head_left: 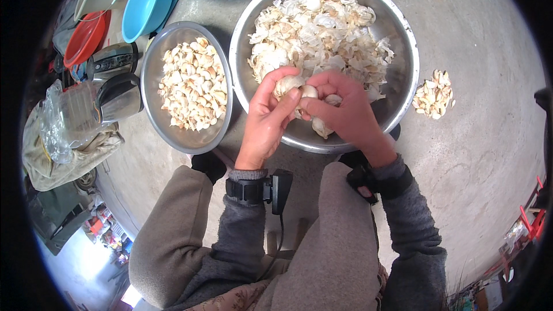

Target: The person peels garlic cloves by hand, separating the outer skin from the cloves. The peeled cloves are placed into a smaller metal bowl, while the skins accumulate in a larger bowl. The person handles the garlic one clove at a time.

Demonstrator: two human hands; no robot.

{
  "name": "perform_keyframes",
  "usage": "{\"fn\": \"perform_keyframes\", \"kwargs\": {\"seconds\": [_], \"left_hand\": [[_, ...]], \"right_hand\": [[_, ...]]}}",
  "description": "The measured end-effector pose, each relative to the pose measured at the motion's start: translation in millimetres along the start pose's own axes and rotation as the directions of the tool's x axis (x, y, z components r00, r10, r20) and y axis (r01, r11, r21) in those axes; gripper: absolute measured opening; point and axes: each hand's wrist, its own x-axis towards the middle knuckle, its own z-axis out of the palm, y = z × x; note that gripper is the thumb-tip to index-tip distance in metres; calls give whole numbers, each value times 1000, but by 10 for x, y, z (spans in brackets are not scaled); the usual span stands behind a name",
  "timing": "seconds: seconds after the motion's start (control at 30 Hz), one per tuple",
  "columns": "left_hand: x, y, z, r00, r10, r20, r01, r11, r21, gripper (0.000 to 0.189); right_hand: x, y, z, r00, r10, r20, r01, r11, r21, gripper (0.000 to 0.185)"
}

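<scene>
My left hand (265,123) holds a garlic bulb (288,84) between thumb and fingers, over the near part of a wide steel basin (399,26). My right hand (348,103) meets it there, its thumb and fingers gripping a pale garlic piece (309,92) against the bulb. Whether that piece is still joined to the bulb is hard to see. Below my right hand, another garlic bulb (320,128) lies in the basin, partly covered. Papery garlic skins (319,39) heap up behind both hands, with a stemmed bulb (313,0) on top.
Left of the basin stands a smaller steel bowl (151,90) of garlic cloves (194,86). A small pile of cloves (434,95) lies on the concrete floor (475,151) at right. Blue basins (147,6), a red basin (84,39) and a steel kettle (119,99) are further left.
</scene>
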Motion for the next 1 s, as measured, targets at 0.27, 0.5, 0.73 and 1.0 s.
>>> {"fn": "perform_keyframes", "kwargs": {"seconds": [0.27,0.5,0.73,1.0], "left_hand": [[9,67,-37,992,-97,-80,109,980,164,34],[6,11,48,999,30,-16,-19,892,451,37],[-3,30,38,998,-67,-20,70,948,310,34],[-8,36,67,1000,-27,3,24,934,355,34]], "right_hand": [[-48,-83,-216,925,346,155,-379,852,362,18],[3,-119,-59,987,158,22,-157,986,-50,18],[-42,-111,-101,950,297,97,-305,949,78,14],[-45,-154,-159,944,329,-11,-313,908,279,13]]}}
